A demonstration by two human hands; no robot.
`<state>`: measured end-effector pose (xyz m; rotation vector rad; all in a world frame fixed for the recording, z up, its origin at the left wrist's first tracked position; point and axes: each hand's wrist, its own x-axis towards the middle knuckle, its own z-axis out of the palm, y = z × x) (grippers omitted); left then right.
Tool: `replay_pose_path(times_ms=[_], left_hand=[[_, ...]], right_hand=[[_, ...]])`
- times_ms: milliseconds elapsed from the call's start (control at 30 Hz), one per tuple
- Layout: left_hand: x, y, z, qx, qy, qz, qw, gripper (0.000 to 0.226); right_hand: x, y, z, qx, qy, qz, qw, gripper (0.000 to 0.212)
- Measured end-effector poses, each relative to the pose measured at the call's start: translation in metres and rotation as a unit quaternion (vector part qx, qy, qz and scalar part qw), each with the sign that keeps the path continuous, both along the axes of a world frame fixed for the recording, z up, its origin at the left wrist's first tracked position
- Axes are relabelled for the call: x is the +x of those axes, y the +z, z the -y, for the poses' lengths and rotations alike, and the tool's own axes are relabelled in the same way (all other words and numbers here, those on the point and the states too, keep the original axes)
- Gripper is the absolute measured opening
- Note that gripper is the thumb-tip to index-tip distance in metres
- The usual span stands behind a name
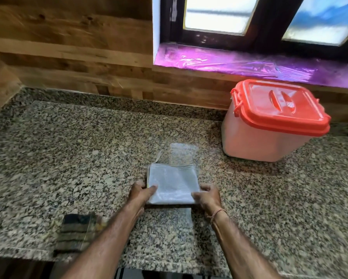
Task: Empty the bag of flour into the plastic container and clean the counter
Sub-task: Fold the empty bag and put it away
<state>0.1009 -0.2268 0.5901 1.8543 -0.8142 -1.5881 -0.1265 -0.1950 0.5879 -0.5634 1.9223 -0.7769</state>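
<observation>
Granite counter [68,150]; folded white bag [174,183] pinched by left hand [141,193] and right hand [208,196]; red-lidded container [255,141] beyond right grip.

The flour bag [173,183], folded flat into a white woven square, lies on the speckled granite tabletop [88,158] near the middle of the front edge. The left hand [142,193] pinches its left side and the right hand [207,196] grips its near right corner. The plastic container [259,137], a pale translucent tub, stands upright with its red lid [279,105] on, toward the back right corner, while a dark striped cloth [76,232], blurred, lies at the front edge toward the left.
</observation>
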Motion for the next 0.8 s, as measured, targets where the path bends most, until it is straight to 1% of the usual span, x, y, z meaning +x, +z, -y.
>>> replay_pose_path(times_ms=[33,100,133,200,267,300,400,433,600,700,800], left_hand=[[0.005,-0.023,0.003,-0.007,0.008,-0.003,1.000,0.047],[0.008,-0.032,0.003,-0.008,0.004,0.002,1.000,0.053],[0.007,-0.027,0.002,-0.007,-0.004,-0.003,1.000,0.046],[0.001,-0.003,-0.006,0.002,-0.016,-0.008,1.000,0.021],[-0.004,0.001,-0.009,0.007,-0.016,-0.027,0.999,0.015],[-0.005,0.003,-0.011,0.005,-0.019,-0.040,0.999,0.015],[-0.001,0.006,-0.012,-0.013,-0.020,-0.051,0.998,0.032],[0.002,0.009,-0.014,-0.022,-0.010,-0.058,0.998,0.033],[0.026,0.041,-0.047,-0.095,0.068,-0.057,0.991,0.030],[0.052,0.057,-0.090,-0.141,0.157,-0.053,0.976,0.034],[0.090,0.073,-0.153,-0.158,0.247,-0.057,0.954,0.037]], right_hand=[[0.001,-0.004,-0.003,0.002,0.015,0.007,1.000,0.038],[0.001,-0.008,-0.008,0.004,0.036,-0.003,0.999,0.025],[0.000,-0.011,-0.011,0.003,0.044,-0.018,0.999,0.018],[-0.002,-0.010,-0.015,-0.004,0.054,-0.038,0.998,0.013],[-0.002,-0.009,-0.018,-0.008,0.053,-0.047,0.997,0.014],[-0.002,-0.008,-0.019,-0.011,0.055,-0.047,0.997,0.014],[-0.003,0.000,-0.022,-0.030,0.059,-0.015,0.998,0.018],[-0.002,0.004,-0.023,-0.041,0.064,-0.006,0.997,0.020],[0.018,0.034,-0.031,-0.132,0.151,0.035,0.979,0.022],[0.047,0.047,-0.042,-0.189,0.217,0.062,0.956,0.027],[0.089,0.061,-0.065,-0.211,0.300,0.076,0.927,0.026]])
